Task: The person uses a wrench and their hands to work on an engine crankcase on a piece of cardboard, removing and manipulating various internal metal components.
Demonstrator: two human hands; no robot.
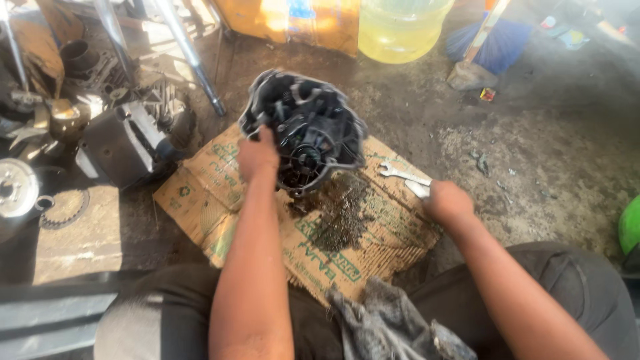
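- The left hand (pixel 257 155) rests on the left rim of a black engine casing (pixel 303 130), with the fingers closed over the edge. I judge that this grip keeps the casing tilted up, so that its open side faces the person.
- The engine casing stands on a flattened sheet of cardboard (pixel 200 193) that lies on the floor (pixel 533 147), just in front of the person's knees. The cardboard probably protects the floor and catches the dirt.
- Below the casing there is a dark oil stain (pixel 340 213) on the cardboard, so it seems that oil has run out of the open side.
- The right hand (pixel 448 200) is closed around the handle of a silver open-end wrench (pixel 403 175). The head of the wrench points to the casing but lies on the cardboard, apart from it.
- A grey, dirty rag (pixel 387 327) lies between the person's legs, near both hands, perhaps for wiping.
- At the top, a translucent plastic container (pixel 400 30) holds a yellowish liquid; I cannot tell what kind it is.
- On the left there are other engine parts (pixel 127 140) and a toothed sprocket (pixel 65 208) on the floor, well apart from the casing.
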